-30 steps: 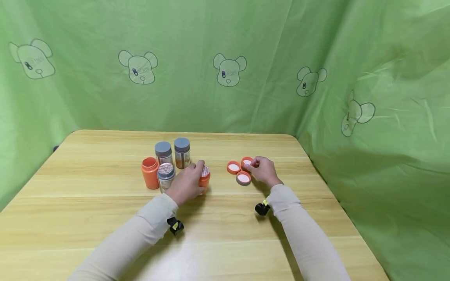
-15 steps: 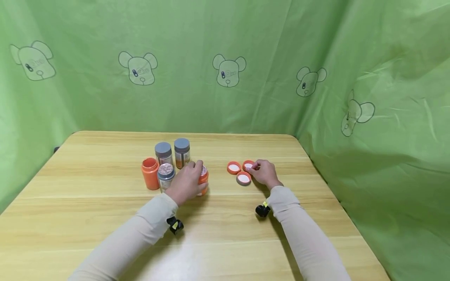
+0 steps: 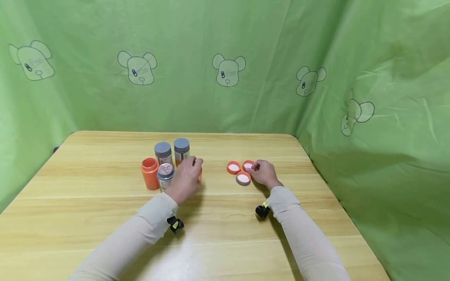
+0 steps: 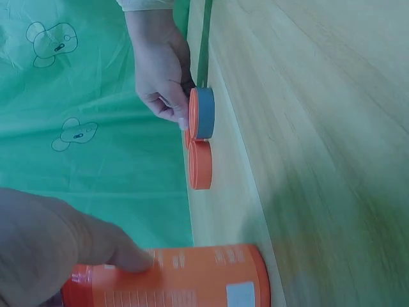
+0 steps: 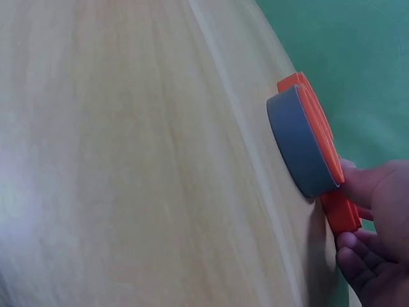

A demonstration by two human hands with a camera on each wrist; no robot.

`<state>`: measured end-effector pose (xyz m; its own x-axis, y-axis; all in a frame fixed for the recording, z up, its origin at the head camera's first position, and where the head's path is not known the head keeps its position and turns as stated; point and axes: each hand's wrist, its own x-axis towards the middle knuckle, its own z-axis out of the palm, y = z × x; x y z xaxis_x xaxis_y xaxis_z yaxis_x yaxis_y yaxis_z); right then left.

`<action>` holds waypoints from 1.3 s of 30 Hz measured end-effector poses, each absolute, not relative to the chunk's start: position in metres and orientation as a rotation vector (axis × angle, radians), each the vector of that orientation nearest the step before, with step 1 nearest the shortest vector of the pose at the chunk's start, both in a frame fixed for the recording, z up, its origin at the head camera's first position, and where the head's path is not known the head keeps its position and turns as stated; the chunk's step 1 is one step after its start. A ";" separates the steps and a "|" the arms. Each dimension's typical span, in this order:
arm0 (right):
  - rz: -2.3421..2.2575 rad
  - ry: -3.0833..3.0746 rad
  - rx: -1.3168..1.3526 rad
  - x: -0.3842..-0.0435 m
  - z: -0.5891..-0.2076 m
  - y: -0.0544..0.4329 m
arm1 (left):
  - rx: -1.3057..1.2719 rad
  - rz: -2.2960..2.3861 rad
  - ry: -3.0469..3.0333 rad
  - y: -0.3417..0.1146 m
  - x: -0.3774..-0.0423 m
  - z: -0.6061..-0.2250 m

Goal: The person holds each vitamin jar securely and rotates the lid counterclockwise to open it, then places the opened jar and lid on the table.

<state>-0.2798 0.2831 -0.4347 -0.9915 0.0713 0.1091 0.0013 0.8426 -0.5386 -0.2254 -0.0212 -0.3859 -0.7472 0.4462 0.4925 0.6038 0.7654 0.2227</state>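
- We see the left hand (image 3: 185, 178) curled round an orange jar (image 4: 204, 281), thumb along its side and fingers mostly hidden.
- That jar stands about upright, its long axis square to the table (image 3: 225, 230); we cannot tell whether its base touches the wood.
- The right hand (image 3: 264, 171) pinches a lid (image 3: 248, 165) by its rim, white lining up; we cannot tell whether it is lifted at all.
- The relation we watch: the pinched lid lies to the right of the jar, well apart across bare wood, just left of the right palm and far nearer that hand.
- Between them we find an orange lid (image 3: 233, 168) and a gray lid (image 3: 243, 178), both lining up and bunched close against the pinched one.
- Left of the gripped jar we count an open jar (image 3: 150, 174), a foil-topped jar (image 3: 165, 171), and behind, two capped jars (image 3: 163, 150).
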 end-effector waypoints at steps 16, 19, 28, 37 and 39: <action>1.043 -2.732 0.126 -0.285 -0.410 0.236 | -0.729 -0.605 -2.583 -0.030 -0.214 -0.369; 1.086 -2.741 0.247 -0.288 -0.405 0.219 | -0.714 -0.647 -2.571 -0.036 -0.212 -0.368; 1.063 -2.781 0.591 -0.304 -0.389 0.171 | -0.598 -0.741 -2.600 -0.062 -0.206 -0.359; 0.838 -2.943 0.816 -0.321 -0.372 0.138 | -0.454 -0.813 -2.646 -0.092 -0.197 -0.361; 0.765 -2.971 0.863 -0.324 -0.366 0.131 | -0.442 -0.804 -2.639 -0.099 -0.195 -0.361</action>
<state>-0.3236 0.1307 -0.3663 -0.8524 -0.5155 0.0877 -0.4937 0.7381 -0.4599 -0.1952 -0.0985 -0.3608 -0.8914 0.1917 0.4106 0.3880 0.7909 0.4732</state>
